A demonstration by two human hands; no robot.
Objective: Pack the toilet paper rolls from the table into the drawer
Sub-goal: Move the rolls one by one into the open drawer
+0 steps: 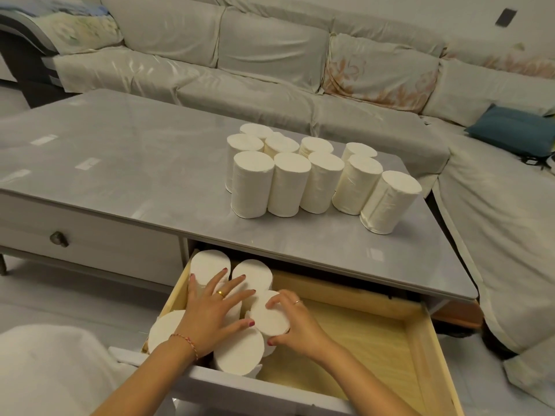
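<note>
Far left, closed drawer front with a dark round knob (59,239) under the grey table (120,163) top. Open wooden drawer (420,349) pulled out beneath the table's right half; toilet paper rolls stand upright packed in its left end, right part of the drawer floor bare. Roll at near-left corner (163,328), roll at back-left (208,264), another just beside it (253,274), one at the front (238,351). Left hand (210,313), gold ring and red cord bracelet, lies flat with fingers spread across the tops of the left rolls, pressing on them, nothing gripped. Right hand (295,322), thin ring, has fingers and thumb curled round the top edge of a roll (268,316) in the drawer, touching the neighbouring rolls. Hands close together, not touching. On the table, right of centre, a cluster of remaining rolls (318,175) stands upright, mostly touching. Behind, a covered sofa (270,55) with a blue cushion (510,130) at far right.
</note>
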